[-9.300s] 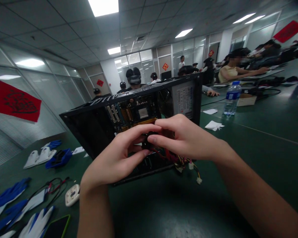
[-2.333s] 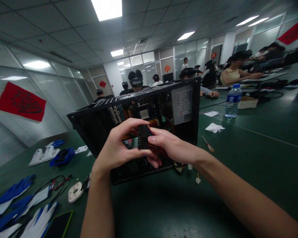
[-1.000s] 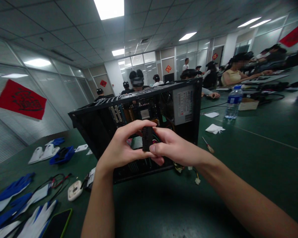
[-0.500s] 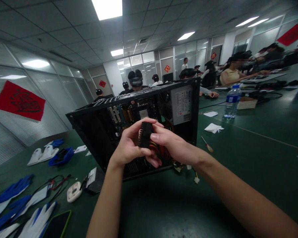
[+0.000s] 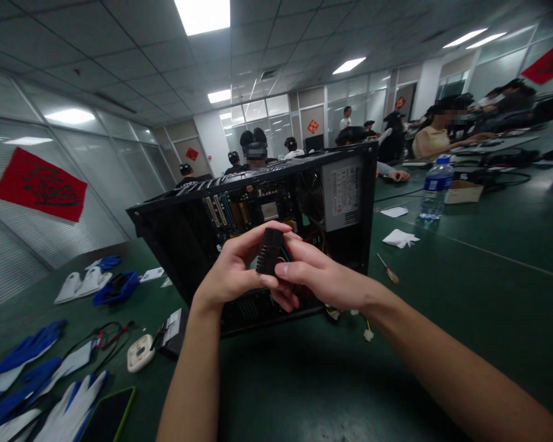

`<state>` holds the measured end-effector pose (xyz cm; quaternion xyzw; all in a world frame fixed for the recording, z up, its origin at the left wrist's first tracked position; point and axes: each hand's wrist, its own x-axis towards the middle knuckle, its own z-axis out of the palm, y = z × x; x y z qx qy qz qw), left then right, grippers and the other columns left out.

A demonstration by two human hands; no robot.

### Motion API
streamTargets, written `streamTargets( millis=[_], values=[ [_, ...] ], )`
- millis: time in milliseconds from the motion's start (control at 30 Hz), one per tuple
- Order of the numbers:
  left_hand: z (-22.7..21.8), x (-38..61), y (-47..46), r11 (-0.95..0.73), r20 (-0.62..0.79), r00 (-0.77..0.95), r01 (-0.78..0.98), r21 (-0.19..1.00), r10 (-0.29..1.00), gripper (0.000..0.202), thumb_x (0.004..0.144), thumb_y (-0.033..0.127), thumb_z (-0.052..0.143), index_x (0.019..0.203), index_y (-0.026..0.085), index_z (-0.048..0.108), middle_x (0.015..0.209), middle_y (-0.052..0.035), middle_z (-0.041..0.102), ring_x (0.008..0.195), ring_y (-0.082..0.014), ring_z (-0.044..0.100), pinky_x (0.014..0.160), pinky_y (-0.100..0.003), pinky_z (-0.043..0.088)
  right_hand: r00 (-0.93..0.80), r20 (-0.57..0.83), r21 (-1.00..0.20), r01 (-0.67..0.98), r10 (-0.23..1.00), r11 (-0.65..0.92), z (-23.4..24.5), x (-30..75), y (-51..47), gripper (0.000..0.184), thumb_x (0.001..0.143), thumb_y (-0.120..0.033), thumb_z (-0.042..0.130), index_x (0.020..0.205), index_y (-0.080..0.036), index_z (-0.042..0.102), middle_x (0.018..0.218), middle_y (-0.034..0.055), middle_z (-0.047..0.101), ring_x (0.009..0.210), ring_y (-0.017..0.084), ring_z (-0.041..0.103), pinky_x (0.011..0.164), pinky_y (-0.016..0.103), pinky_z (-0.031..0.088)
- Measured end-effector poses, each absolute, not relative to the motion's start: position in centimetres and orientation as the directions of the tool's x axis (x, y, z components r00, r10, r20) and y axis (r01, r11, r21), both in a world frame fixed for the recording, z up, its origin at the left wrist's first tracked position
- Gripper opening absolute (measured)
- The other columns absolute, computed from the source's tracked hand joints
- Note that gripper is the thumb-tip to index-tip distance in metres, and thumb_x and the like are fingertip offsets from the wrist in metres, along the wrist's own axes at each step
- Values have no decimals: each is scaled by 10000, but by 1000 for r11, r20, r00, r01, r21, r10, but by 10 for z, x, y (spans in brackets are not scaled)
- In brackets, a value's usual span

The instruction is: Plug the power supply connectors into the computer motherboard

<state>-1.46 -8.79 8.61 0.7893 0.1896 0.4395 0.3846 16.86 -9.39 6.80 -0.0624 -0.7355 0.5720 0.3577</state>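
Between my two hands sits a black multi-pin power connector [image 5: 269, 250], its row of slots facing left. My left hand [image 5: 234, 264] pinches it from the left, thumb below and fingers over its top. My right hand [image 5: 311, 270] grips its right side, thumb near the cable end; the wires behind are mostly hidden. Directly behind my hands stands an open computer case [image 5: 175, 264], with the motherboard [image 5: 239, 212] and the silver power supply [image 5: 343, 193] visible inside. Loose cable ends with a white plug [image 5: 367, 334] lie by the case's lower right.
On the right are a screwdriver [image 5: 388, 269], a white crumpled glove or paper [image 5: 400, 238] and a water bottle [image 5: 435, 189]. To the left lie blue-white gloves [image 5: 69, 408], a phone [image 5: 108, 417], a white square device [image 5: 140, 353] and a blue tray [image 5: 116, 288]. Several people sit beyond.
The connector has turned slightly in my fingers, and my right thumb has slid lower along it. Both hands still hold it. The whole view has shifted a little.
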Motion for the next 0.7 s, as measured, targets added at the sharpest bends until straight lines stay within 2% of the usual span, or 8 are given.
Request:
streamTargets(
  millis=[267,467,700],
  values=[
    [84,-16,-84,-694,595,575,-64,717,562,690,662,444,882,1269,209,651,1236,-121,689,1157,-300,651,997,-372,516,-726,493,-867,-364,480,340,63,168,-92,175,950,-312,539,1011,-174,450,634,-55,549,490,88,535,451,189,407],
    [85,-15,-85,-688,594,562,-59,723,576,690,641,437,895,1248,206,662,1224,-121,695,1150,-298,652,1001,-373,514,-716,491,-866,-339,495,369,66,168,-94,151,925,-287,541,967,-179,445,601,-60,539,469,85,508,445,190,402],
    [84,-12,-84,-725,630,513,-21,689,584,659,644,460,887,1213,200,679,1196,-118,696,1134,-292,647,1000,-385,510,-719,465,-883,-332,517,332,65,168,-91,105,930,-272,499,936,-185,441,629,-52,549,509,97,557,452,188,405]
  ],
)
